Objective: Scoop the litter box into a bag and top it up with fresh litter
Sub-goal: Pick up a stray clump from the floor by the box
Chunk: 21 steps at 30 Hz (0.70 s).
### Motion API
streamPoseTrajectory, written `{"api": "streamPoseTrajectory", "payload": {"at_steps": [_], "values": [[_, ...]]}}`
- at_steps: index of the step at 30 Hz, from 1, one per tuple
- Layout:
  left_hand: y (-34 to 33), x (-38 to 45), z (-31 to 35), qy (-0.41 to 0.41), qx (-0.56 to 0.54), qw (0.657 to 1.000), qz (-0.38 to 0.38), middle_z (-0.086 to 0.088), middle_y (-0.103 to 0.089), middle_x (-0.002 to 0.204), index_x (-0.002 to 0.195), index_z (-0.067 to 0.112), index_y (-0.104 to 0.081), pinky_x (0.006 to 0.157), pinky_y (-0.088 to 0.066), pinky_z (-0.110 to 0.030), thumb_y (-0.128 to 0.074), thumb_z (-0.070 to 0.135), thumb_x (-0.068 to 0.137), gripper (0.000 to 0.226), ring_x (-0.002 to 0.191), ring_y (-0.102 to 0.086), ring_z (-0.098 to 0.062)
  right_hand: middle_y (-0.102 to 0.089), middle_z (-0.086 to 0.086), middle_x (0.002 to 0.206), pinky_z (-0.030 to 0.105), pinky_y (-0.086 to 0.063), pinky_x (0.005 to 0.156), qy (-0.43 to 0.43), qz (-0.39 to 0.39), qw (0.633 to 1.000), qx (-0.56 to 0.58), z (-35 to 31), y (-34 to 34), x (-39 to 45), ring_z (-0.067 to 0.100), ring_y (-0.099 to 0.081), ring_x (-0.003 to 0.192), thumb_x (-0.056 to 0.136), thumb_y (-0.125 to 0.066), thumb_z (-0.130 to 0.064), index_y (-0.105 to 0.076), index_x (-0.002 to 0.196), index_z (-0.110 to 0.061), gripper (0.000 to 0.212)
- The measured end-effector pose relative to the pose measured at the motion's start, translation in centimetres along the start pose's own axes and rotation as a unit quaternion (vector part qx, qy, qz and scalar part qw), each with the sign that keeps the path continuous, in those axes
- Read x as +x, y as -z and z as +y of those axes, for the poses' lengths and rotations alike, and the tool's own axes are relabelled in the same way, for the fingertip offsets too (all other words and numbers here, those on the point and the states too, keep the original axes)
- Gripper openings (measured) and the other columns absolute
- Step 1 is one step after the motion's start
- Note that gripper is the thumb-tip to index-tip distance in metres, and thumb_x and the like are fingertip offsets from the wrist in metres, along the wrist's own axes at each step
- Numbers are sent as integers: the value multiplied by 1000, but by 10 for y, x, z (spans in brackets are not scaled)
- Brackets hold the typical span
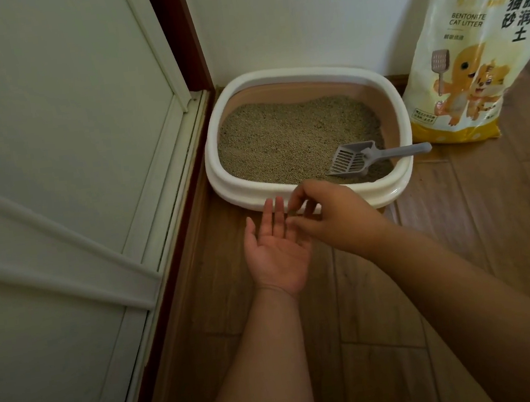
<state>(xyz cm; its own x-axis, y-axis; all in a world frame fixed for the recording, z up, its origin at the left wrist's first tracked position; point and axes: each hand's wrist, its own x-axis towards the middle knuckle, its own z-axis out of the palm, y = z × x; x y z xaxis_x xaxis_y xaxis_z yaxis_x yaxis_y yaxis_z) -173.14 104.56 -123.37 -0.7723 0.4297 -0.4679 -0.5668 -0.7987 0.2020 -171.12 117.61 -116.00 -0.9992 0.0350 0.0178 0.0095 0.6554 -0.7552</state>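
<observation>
A white-rimmed, tan litter box (276, 75) sits on the floor in the corner, filled with grey-beige litter (286, 135). A grey slotted scoop (356, 159) lies in the box's near right corner, its handle resting over the right rim. A yellow-and-white bag of bentonite cat litter (468, 55) stands against the wall to the right of the box. My left hand (275, 249) lies palm up with straight fingers just in front of the box. My right hand (328, 213) hovers over its fingertips with fingers loosely curved, thumb and forefinger touching the left fingers. I see nothing held.
A white door (57, 191) with a dark red-brown frame (185, 38) runs along the left. The white wall is behind the box. Wooden plank floor (489, 208) stretches to the right and towards me.
</observation>
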Motion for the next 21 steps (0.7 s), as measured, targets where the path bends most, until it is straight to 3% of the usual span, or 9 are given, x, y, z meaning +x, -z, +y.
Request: {"api": "streamPoseTrajectory", "payload": {"at_steps": [5, 8, 10, 11, 13, 14, 16, 21], "values": [[-6, 2, 11, -1, -7, 998, -55, -9, -60, 146, 137, 13, -64, 101, -52, -47, -47, 51, 99, 57, 125, -64, -30, -62, -11, 87, 34, -51, 73, 82, -59, 990, -95, -7, -7, 6, 8, -56, 81, 82, -77, -36, -67, 99, -27, 21], [-9, 0, 18, -17, -9, 1000, -18, -9, -72, 125, 114, 10, -76, 95, -58, -42, -45, 44, 103, 47, 111, -72, -28, -66, -10, 87, 34, -52, 73, 101, -64, 990, -70, -8, -11, 11, 9, -59, 82, 84, -75, -41, -71, 98, -30, 19], [-8, 0, 26, -32, -15, 999, 15, -8, -75, 106, 92, 10, -79, 93, -58, -36, -52, 39, 102, 41, 96, -75, -24, -69, -10, 87, 21, -50, 71, 88, -37, 995, -5, -13, -12, 13, 4, -62, 81, 87, -76, -32, -75, 97, -25, 12], [-5, 1, 33, -38, -30, 998, 27, -5, -73, 95, 82, 11, -77, 84, -59, -29, -56, 36, 100, 37, 86, -74, -20, -68, -11, 86, 14, -46, 68, 67, -12, 997, 21, -15, -12, 15, 0, -61, 79, 89, -75, -29, -75, 96, -24, 8], [0, -1, 50, -47, -69, 996, 28, 2, -64, 71, 68, 15, -65, 54, -54, -17, -56, 35, 101, 39, 63, -66, -11, -64, -14, 85, 10, -41, 64, 13, 31, 999, 27, -15, -17, 21, -4, -58, 77, 93, -70, -28, -73, 95, -25, 5], [0, -2, 58, -54, -81, 995, 29, 4, -60, 65, 67, 16, -61, 47, -50, -15, -54, 35, 102, 41, 58, -63, -9, -64, -14, 86, 10, -40, 63, -18, 29, 999, 14, -10, -22, 26, -3, -57, 77, 93, -69, -28, -72, 96, -25, 5], [-4, -6, 71, -77, -89, 992, 46, 3, -61, 66, 71, 16, -60, 46, -50, -17, -54, 33, 102, 36, 58, -64, -10, -65, -12, 89, 18, -44, 68, -64, -27, 997, -28, 1, -36, 33, 0, -58, 78, 94, -67, -27, -71, 97, -26, 5], [-14, -3, 81, -137, -107, 980, 92, -6, -72, 81, 84, 8, -69, 62, -62, -28, -55, 21, 102, 26, 71, -74, -19, -70, 2, 108, 35, -54, 88, -101, -125, 981, -105, 32, -86, 38, 22, -66, 97, 89, -61, -20, -72, 111, -19, 24]]}}
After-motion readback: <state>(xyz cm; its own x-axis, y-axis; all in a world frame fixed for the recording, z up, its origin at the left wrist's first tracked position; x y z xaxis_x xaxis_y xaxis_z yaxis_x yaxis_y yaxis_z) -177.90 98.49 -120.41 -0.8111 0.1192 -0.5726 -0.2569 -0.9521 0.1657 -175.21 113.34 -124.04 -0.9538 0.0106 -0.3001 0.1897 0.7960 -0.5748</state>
